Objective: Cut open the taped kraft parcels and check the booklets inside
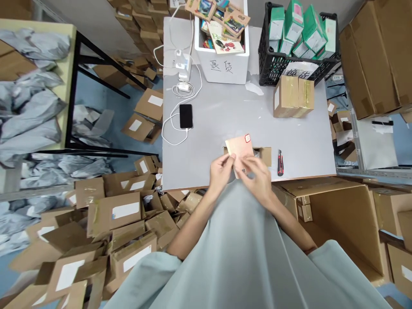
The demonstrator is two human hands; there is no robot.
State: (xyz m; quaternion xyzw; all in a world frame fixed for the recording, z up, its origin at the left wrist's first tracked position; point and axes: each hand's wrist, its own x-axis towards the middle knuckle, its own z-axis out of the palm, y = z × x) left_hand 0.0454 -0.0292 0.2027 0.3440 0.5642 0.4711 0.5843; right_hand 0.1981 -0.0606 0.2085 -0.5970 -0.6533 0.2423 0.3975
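Note:
A pale pink, flat booklet-like item (243, 145) with a small red-outlined mark in its top right corner is held up near the table's front edge. My left hand (221, 172) pinches its lower left part between thumb and finger. At the lower right, my right hand (258, 177) has its fingers bent against the same item. Behind it lies an opened small cardboard box (265, 155), mostly hidden by the item and my hands. A red and black box cutter (280, 164) rests on the table to the right of my right hand.
On the grey table (222, 113) stand a white bin of booklets (222, 71), a black crate of green boxes (268, 64) and taped cardboard boxes (291, 98). A phone (186, 116) lies on its cable at left. Cardboard boxes (125, 210) crowd the floor; a large open carton (341, 223) stands right.

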